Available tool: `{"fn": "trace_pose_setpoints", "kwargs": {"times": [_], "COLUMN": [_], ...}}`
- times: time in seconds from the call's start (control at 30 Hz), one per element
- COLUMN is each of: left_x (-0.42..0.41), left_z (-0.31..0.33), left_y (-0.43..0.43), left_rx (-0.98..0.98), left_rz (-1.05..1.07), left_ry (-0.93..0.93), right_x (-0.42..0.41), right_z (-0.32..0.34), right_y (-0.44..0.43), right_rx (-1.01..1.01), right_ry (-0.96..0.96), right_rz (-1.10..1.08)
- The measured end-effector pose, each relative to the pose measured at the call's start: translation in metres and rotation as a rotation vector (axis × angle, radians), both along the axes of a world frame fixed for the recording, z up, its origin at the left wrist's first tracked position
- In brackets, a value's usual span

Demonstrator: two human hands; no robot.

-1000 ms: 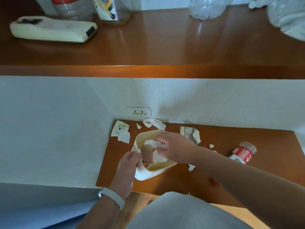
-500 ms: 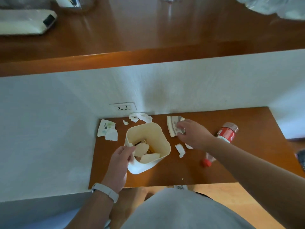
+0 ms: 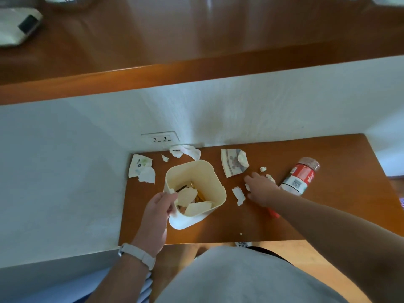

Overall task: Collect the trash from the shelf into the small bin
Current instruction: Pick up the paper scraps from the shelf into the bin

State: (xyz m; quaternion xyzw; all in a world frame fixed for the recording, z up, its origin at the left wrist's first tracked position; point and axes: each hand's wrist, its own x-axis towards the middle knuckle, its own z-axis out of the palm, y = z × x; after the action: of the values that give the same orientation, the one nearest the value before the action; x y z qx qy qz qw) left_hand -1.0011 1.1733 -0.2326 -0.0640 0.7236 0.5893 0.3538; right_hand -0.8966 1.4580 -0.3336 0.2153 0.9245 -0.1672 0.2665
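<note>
Left hand [image 3: 160, 202] curled closed, thumb and fingers pinched together, forearm running up from the lower left with a pale band on the wrist. Right arm stretched forward from the lower right, elbow nearly straight. Right hand [image 3: 260, 189] palm down, fingers spread and bent at the tips; what they hold, if anything, is hidden.

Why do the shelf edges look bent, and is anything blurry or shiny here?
Head view: the wide-angle lens bows the upper shelf edge; its top shows streaky glare and smeared, blurred objects. Lower down, the small bin and bottle look fairly sharp in soft, even light.
</note>
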Motion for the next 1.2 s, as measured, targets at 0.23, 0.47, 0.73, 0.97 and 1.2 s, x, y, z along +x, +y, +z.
{"fn": "trace_pose_setpoints", "kwargs": {"times": [0.23,0.47,0.73,0.97,1.2], "left_x": [0.001,0.002,0.002,0.001,0.005], "left_z": [-0.003,-0.005,0.003,0.008,0.014], "left_y": [-0.001,0.008,0.015,0.01,0.007], "left_rx": [0.035,0.028,0.064,0.067,0.046], "left_rz": [0.049,0.073,0.025,0.029,0.054], "left_ry": [-0.005,-0.025,-0.016,-0.01,-0.02], "right_x": [-0.002,-0.015,-0.038,-0.049,-0.043], "right_z": [-0.002,0.055,0.144,0.149,0.135], "right_y": [-0.001,-0.01,-0.063,-0.096,-0.045], "right_rx": [-0.045,-0.079,-0.219,-0.285,-0.234], "right_ry": [0.048,0.321,0.678,0.528,0.608], "right_rz": [-0.06,-0.165,0.013,0.227,-0.095]}}
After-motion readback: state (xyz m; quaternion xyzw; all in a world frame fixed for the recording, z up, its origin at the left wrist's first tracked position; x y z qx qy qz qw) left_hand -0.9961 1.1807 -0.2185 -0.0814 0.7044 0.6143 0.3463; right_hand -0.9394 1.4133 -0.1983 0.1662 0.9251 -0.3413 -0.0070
